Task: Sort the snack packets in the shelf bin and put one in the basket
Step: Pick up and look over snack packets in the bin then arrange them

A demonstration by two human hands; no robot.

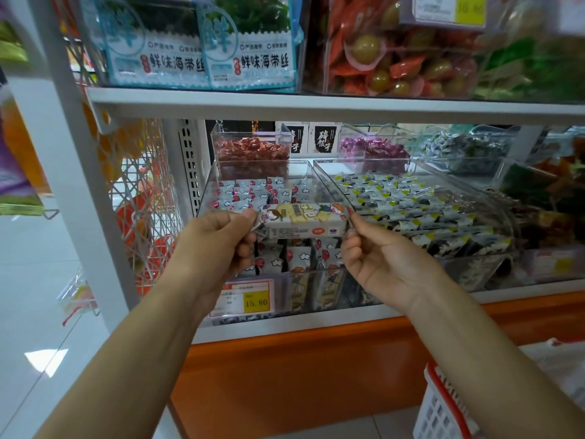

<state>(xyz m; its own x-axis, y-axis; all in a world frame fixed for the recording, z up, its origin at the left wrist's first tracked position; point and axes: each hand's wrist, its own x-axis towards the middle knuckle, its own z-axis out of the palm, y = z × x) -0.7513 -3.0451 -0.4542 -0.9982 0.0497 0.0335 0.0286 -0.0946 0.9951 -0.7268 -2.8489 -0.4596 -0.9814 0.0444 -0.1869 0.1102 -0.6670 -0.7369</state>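
A long white snack packet with cartoon print is held level in front of the clear shelf bin. My left hand pinches its left end and my right hand pinches its right end. Behind and below it the bin holds several small white packets with red dots and clouds, some lying flat at the back, some standing at the front. A white basket with a red rim stands on the floor at the lower right, partly cut off by the frame.
A second clear bin of black-and-white packets sits to the right. Smaller tubs of red and purple sweets stand behind. A yellow price tag hangs on the front. An upper shelf overhangs; a wire rack is at the left.
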